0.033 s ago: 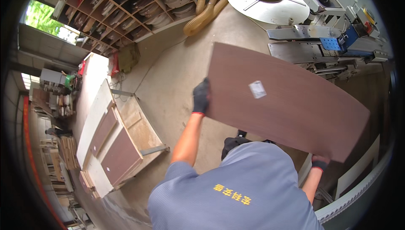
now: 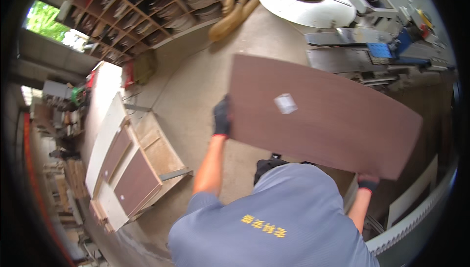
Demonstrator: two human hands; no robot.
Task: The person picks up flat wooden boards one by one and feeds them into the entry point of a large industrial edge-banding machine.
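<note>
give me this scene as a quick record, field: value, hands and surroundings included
held: brown panel, tilted
label: white sticker on its upper face
left hand: dark glove, gripping the panel's left edge
right hand: dark glove, at its near right corner
left side: brown boards on a pale surface
ahead: shelving, yellowish hose, white disc

Tan hose (image 2: 240,14) near white disc (image 2: 307,13)

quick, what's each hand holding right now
Left hand: closed on the left edge of the brown panel.
Right hand: closed on the panel's near edge, close to its right corner.
</note>
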